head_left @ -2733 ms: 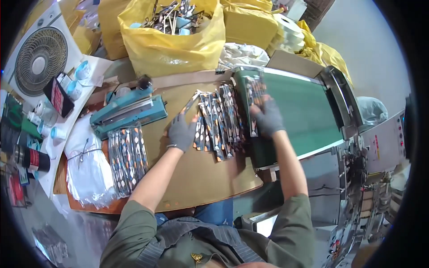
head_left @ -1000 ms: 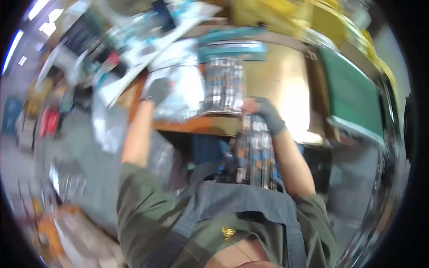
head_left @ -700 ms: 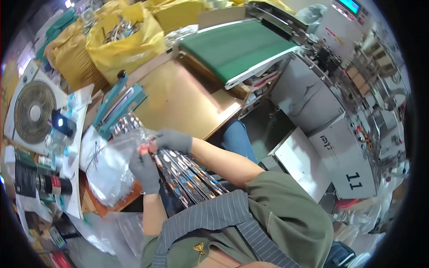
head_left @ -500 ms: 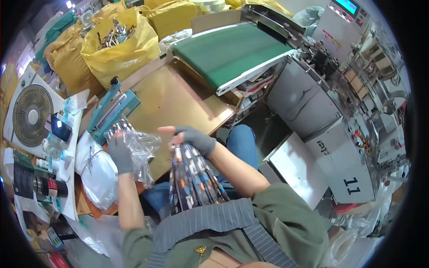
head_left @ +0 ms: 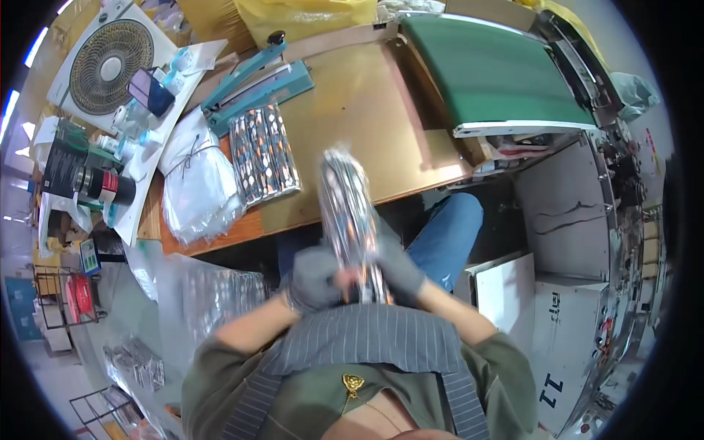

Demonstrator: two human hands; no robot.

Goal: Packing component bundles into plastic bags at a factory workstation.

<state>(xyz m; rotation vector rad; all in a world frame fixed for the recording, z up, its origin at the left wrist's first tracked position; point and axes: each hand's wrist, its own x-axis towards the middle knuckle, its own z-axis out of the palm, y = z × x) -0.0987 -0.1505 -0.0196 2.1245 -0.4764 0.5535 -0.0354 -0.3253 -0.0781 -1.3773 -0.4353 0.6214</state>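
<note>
A bundle of long, slim patterned pieces (head_left: 345, 194) in black, white and orange stands out in front of my apron, with clear plastic around it. The exact kind of the pieces cannot be made out. My left hand (head_left: 317, 277), in a grey fingerless glove, is closed at the bundle's lower left side. On the opposite side my right hand (head_left: 396, 268), gloved alike, grips it too. Both hands are smeared by motion. A flat row of similar patterned pieces (head_left: 265, 154) lies on the table, beside a stack of clear plastic bags (head_left: 196, 180).
A teal hand sealer (head_left: 264, 92) sits at the tabletop's (head_left: 352, 110) back left. Beyond the table's right side is a green conveyor belt (head_left: 499, 73). At left are a fan (head_left: 111, 67), a phone (head_left: 150, 92) and a dark flask (head_left: 106, 185). Bagged patterned bundles (head_left: 220, 293) lie lower left.
My left hand has come from the table to the bundle at my front. The bundle now points up inside clear plastic, gripped by both hands. The view has turned leftward and down.
</note>
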